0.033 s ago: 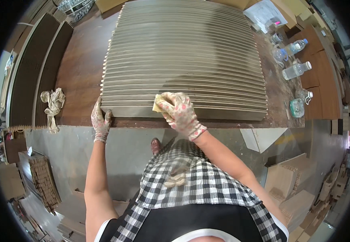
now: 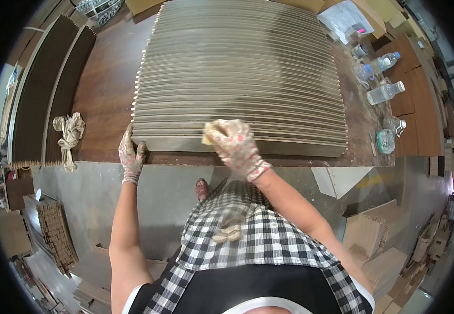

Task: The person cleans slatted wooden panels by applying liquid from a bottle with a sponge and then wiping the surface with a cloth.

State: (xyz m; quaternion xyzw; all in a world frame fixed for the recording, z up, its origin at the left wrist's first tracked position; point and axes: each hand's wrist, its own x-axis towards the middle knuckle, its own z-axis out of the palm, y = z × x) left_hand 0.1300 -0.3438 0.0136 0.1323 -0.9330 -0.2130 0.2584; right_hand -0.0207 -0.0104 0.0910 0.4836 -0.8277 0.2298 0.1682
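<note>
1. Two gloved hands at near edge of ribbed wooden panel [image 2: 240,78]; panel flat on brown workbench [image 2: 101,94].
2. Left hand [image 2: 131,154] flat, fingers spread, pressed on panel's near left corner; nothing gripped.
3. Right hand [image 2: 236,144] curled over yellow sanding pad [image 2: 209,133], pressing it onto nearest slats.
4. Crumpled rag [image 2: 69,133] near workbench's left edge; plastic bottles [image 2: 381,78] well apart, right.

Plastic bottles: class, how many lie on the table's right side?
3 clear plastic bottles: one farthest back, one left of it, one nearer the table front. Clutter may hide more.
</note>
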